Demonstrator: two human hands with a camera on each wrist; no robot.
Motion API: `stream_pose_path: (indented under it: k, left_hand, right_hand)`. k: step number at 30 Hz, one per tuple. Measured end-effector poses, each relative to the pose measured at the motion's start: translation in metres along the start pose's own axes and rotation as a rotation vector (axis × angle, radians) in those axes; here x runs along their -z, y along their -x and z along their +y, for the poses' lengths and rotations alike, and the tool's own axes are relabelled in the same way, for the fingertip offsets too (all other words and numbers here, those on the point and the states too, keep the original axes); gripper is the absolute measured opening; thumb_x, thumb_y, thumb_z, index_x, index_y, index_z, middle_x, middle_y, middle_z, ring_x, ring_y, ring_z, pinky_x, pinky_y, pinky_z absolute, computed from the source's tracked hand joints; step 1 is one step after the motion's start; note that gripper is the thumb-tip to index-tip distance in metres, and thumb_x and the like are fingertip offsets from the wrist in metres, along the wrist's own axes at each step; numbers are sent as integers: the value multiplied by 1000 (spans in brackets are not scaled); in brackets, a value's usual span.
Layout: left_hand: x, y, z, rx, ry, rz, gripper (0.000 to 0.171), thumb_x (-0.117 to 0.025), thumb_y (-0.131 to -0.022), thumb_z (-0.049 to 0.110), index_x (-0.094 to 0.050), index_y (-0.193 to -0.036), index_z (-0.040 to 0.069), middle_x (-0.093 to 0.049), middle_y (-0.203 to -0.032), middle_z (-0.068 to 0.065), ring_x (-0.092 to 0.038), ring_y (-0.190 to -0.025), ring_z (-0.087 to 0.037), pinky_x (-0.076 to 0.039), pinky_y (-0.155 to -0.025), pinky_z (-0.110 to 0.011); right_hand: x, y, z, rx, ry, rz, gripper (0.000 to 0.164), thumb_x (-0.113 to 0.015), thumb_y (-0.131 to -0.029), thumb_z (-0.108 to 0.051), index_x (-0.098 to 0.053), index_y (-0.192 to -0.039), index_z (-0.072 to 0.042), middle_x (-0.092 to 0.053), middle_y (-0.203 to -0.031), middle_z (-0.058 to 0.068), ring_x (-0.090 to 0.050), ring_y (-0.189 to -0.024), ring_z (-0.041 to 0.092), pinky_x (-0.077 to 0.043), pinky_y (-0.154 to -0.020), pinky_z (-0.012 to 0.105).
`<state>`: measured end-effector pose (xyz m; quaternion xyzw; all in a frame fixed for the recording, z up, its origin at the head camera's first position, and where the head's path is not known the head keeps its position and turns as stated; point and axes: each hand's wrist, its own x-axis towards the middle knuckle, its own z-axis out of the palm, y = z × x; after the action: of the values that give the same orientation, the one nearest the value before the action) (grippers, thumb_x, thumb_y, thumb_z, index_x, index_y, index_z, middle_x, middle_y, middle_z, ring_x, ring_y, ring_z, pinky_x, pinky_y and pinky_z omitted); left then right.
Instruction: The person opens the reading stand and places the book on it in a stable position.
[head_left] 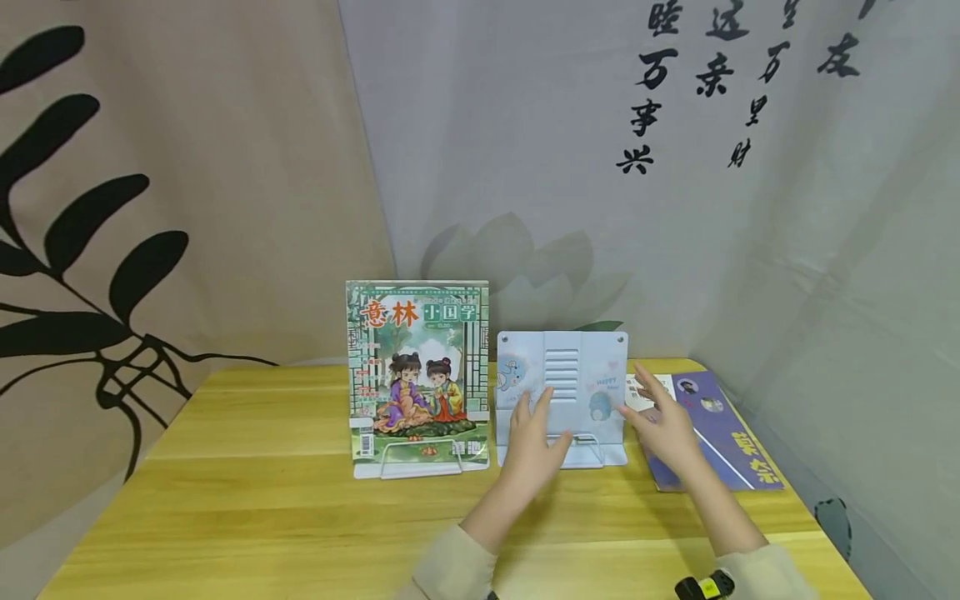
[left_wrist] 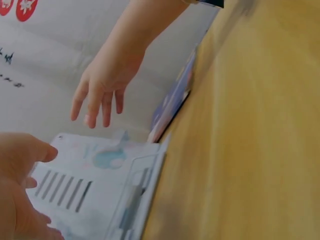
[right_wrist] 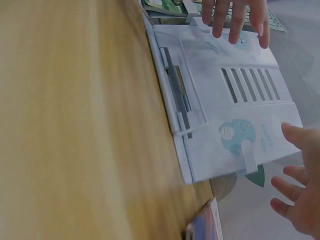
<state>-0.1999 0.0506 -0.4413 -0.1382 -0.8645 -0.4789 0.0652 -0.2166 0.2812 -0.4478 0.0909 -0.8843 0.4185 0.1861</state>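
A pale blue-white book stand [head_left: 592, 358] with cartoon prints, a column of slots and a wire front rest stands upright on the table. My left hand [head_left: 531, 446] is in front of its left half, fingers spread and holding nothing; in the head view I cannot tell whether the fingertips touch the panel. By the stand's right edge, my right hand [head_left: 667, 429] has its fingers extended and grips nothing. The right wrist view shows the stand's panel [right_wrist: 250, 55] between the left hand [right_wrist: 237, 17] and the right hand [right_wrist: 305, 195].
Left of the stand, a green illustrated magazine [head_left: 427, 367] leans on another stand [head_left: 367, 472] with a wire rest. A purple book [head_left: 735, 442] lies at the right of the wooden table [head_left: 262, 483], partly behind my right hand. Printed cloth [head_left: 525, 125] hangs behind.
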Motion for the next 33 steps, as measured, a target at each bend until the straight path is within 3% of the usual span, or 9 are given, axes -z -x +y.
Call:
stream_pose_path:
  k: [4, 8, 16, 21, 33]
  left_hand:
    - [-12, 6, -2, -67, 25, 11, 63, -67, -89, 17, -41, -145, 7, -34, -144, -26, -33, -131, -43, -33, -101, -58]
    - [-25, 13, -3, -121, 33, 18, 55, -67, -88, 15, -48, -139, 6, -47, -137, -17, -42, -126, -35, -35, -103, -50]
    - [-56, 26, -1, -151, 71, -20, 46, -67, -88, 17, -56, -131, 6, -58, -124, -6, -51, -116, -24, -42, -99, -37]
    - [-74, 29, 0, -128, 97, -71, 46, -67, -89, 21, -57, -131, 7, -60, -121, -5, -54, -111, -21, -45, -94, -35]
    - [-109, 29, 14, -78, 103, -188, 49, -68, -88, 25, -55, -132, 8, -62, -114, -4, -57, -104, -13, -47, -89, -28]
  right_hand:
    - [9, 13, 5, -9, 11, 5, 68, -70, -89, -18, -37, -147, -6, -46, -139, 22, -47, -120, 41, -36, -97, 60]
    - [20, 25, 9, -33, 40, 4, 64, -71, -88, -18, -42, -143, -3, -46, -138, 22, -46, -119, 42, -36, -94, 63]
    - [39, 45, 25, -33, 112, -1, 59, -70, -89, -18, -45, -139, 0, -47, -135, 25, -47, -116, 44, -37, -92, 61]
    - [51, 54, 41, -40, 151, -9, 56, -69, -90, -18, -46, -137, 3, -48, -130, 27, -47, -113, 45, -38, -90, 61]
    - [87, 63, 82, -154, 259, -59, 62, -63, -94, -28, -40, -140, 6, -42, -130, 35, -45, -111, 52, -41, -83, 64]
